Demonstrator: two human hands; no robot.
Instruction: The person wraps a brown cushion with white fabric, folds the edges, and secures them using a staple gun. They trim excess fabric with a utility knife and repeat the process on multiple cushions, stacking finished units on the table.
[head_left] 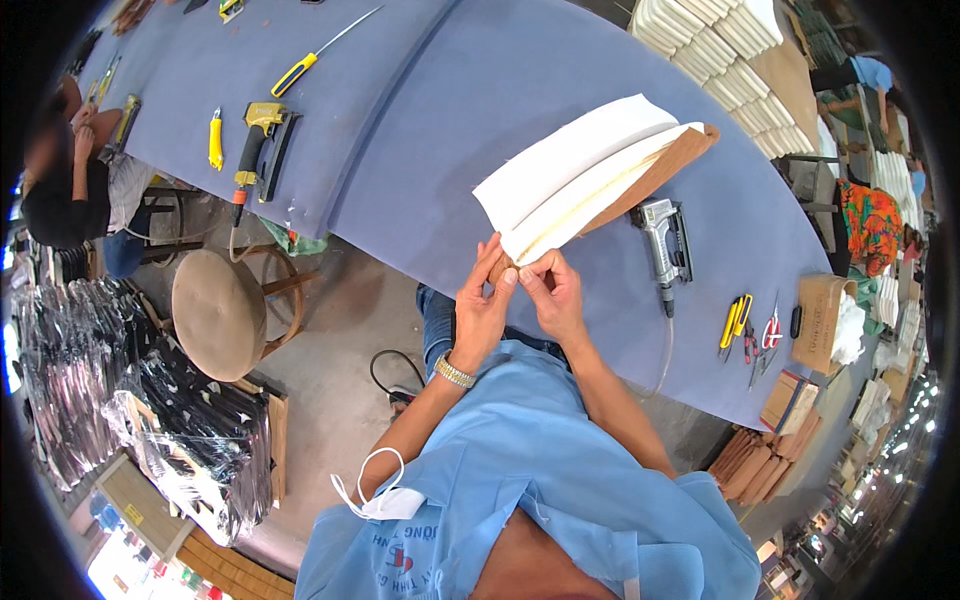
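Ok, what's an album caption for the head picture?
Bare hands hold one end of a curved brown panel with white layers over a blue-grey table.

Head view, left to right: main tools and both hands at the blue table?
Yellow utility knife → gold-and-black pneumatic gun → left hand → right hand → silver pneumatic gun → yellow-handled tool → red-handled scissors

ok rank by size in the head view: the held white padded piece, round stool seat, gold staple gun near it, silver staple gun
1. White padded piece
2. Round stool seat
3. Gold staple gun and silver staple gun: too alike to rank
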